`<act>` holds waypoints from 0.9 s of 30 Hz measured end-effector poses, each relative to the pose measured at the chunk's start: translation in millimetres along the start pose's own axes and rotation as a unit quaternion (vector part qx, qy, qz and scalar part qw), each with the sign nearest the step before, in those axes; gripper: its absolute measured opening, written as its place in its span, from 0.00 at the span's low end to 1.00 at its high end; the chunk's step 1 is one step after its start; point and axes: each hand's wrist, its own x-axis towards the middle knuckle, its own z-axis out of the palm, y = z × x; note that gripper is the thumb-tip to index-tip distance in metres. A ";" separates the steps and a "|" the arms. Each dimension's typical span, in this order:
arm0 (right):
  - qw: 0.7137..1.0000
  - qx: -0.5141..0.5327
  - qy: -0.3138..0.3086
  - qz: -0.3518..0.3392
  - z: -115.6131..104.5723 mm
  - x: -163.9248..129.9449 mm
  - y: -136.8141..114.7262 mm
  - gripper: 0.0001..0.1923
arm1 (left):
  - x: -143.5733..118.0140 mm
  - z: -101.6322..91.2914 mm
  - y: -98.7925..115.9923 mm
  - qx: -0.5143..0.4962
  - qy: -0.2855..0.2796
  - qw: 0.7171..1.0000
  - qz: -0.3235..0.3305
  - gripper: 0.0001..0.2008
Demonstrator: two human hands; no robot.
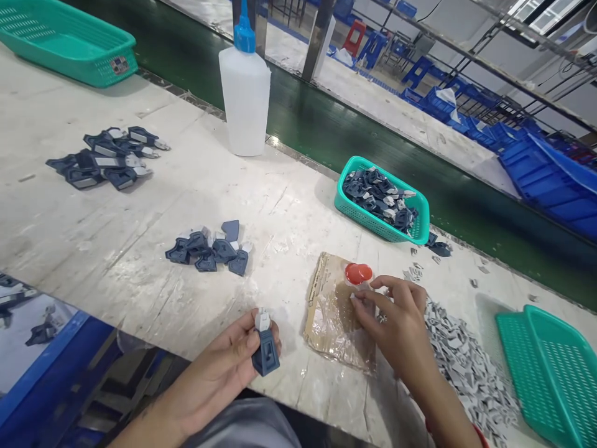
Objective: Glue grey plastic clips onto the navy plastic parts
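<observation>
My left hand (233,354) is closed on a dark blue plastic part (265,354) with a white tip (262,319), held upright near the table's front edge. My right hand (396,311) pinches a small light grey piece (353,297) between thumb and fingers, over a piece of cardboard (333,317). The cardboard has a shiny, wet-looking surface and carries two red round blobs or discs (358,273) just beyond my fingertips. Small grey pieces (466,367) lie heaped to the right, partly behind my right forearm.
Loose blue parts (208,250) lie left of the cardboard, and blue-and-white parts (105,158) farther left. A white bottle with a blue cap (245,99) stands behind. One green basket (347,210) holds similar parts; others stand right (527,373) and far left (93,71). A green belt (298,112) runs behind.
</observation>
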 end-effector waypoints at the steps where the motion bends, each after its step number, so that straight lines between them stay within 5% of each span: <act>1: 1.000 -0.002 0.001 0.000 0.1 -0.1 0.1 0.04 | -0.1 -0.1 0.0 -0.001 -0.001 1.000 -0.001 0.12; 14: 1.000 -0.004 -0.002 -0.011 -2.3 0.9 2.2 0.05 | -0.2 2.7 1.0 0.005 0.008 1.000 -0.011 0.12; 22: 0.998 -0.002 0.068 0.014 -21.2 2.1 -12.1 0.04 | -8.6 7.0 -14.6 0.006 -0.016 0.999 -0.035 0.11; 27: 0.998 0.008 0.057 0.024 -15.3 -4.9 -17.0 0.02 | -9.4 11.6 -22.9 0.142 0.003 0.989 0.029 0.12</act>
